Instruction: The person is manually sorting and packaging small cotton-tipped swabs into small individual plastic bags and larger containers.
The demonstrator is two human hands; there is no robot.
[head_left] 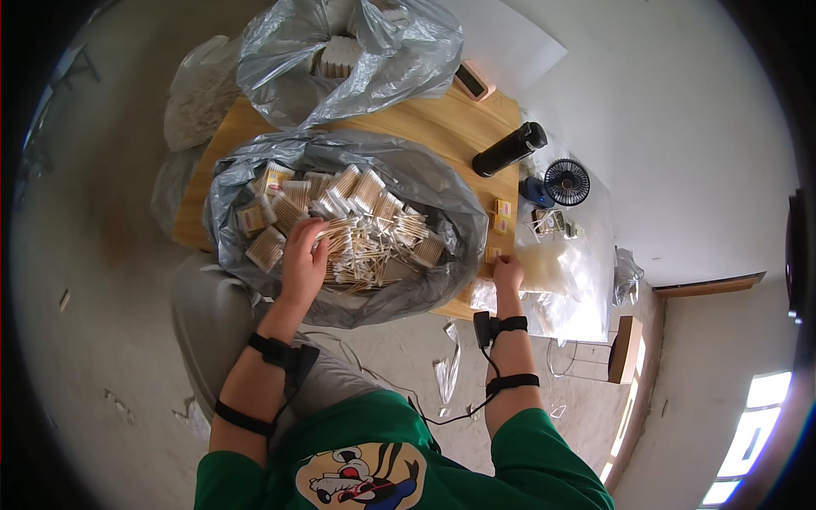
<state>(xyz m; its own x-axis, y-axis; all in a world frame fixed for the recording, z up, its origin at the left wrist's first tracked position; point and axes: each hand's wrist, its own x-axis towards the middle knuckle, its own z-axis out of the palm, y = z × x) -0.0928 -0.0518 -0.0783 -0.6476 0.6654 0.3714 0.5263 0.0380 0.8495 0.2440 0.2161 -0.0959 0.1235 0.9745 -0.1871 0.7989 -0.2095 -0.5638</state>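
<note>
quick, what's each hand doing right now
Left hand: curled over the loose cotton swabs in the grey bag, grip unclear.
Right hand: at the table edge by the clear bags, grip unclear.

Grey bag (255, 183), pale wooden swabs (365, 242)

Clear swab packs (285, 204) in grey bag (425, 183); yellow boxes (503, 208) on table edge.

The left hand (303, 255) fingertips sink among loose cotton swabs (365, 246); the right hand (508, 274) covers a small box, contents untellable.
</note>
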